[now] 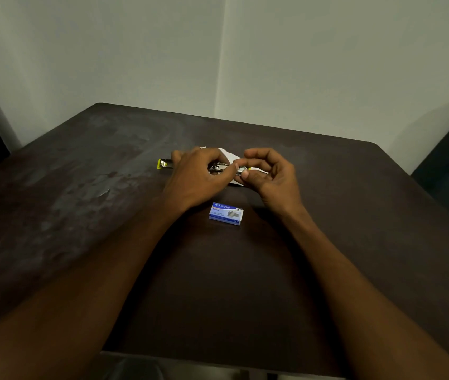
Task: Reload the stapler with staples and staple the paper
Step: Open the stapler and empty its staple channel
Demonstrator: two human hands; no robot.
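One head-worn camera looks forward and down across the dark tabletop point(327, 242) toward a pale wall corner point(222, 64) (wide-angle, edges bowed), close above it.

1. The desk point(354, 215) lies bare along its left edge, its right edge and its near edge; a hand can pass there freely.
2. Toward the far edge, at the middle, both hands, left hand point(198, 179) and right hand point(269, 176), close over the stapler point(219, 167) and paper point(227, 154), blocking that spot.
3. The staple box point(226, 213) lies just nearer, between the wrists.
4. Both forearms cross the near half.
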